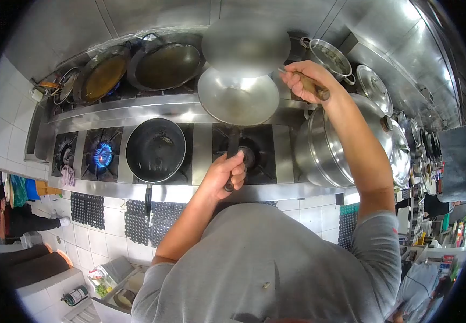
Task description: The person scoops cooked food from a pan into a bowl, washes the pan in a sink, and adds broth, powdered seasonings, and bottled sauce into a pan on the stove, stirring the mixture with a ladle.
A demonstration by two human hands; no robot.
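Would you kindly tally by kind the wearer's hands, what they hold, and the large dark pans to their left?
Bare hands, left and right: 2
Shiny silver metal wok, left hand: 1
Wooden-handled utensil, right hand: 1
Round black frying pan, front row: 1
Large round dark pans, back row: 2
Total: 7

Commercial kitchen, long steel range [203, 148], lit gas burner [103, 154], big steel pot [319, 151], tiled floor [311, 219]
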